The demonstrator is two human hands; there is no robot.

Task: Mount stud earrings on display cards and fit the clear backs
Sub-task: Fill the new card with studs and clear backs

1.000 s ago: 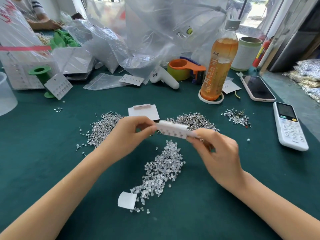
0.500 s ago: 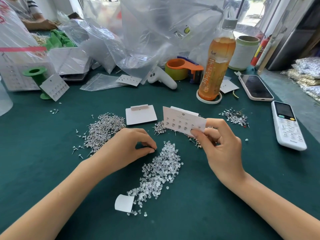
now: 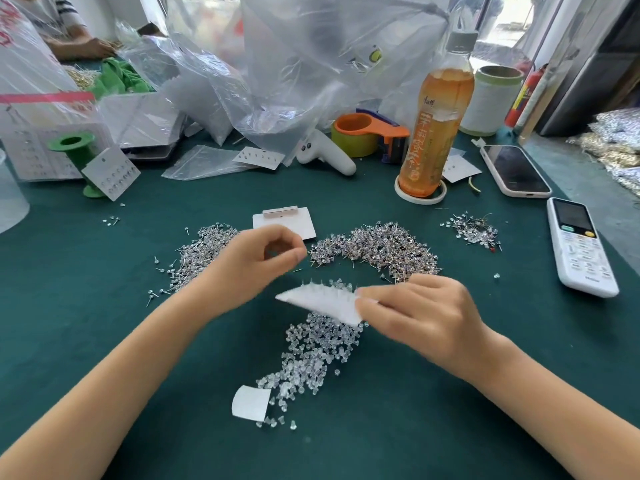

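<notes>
A card full of earrings was held over the clear backs.

The right hand pinched one end of the white card and held it flat, with the earring posts sticking up. The card was just above the pile of clear backs on the green counter. The left hand was lifted near the card, not touching it, with finger and thumb curled close together; whether it pinched something tiny was too blurry to tell. Two heaps of silver studs lay behind the hands.
</notes>
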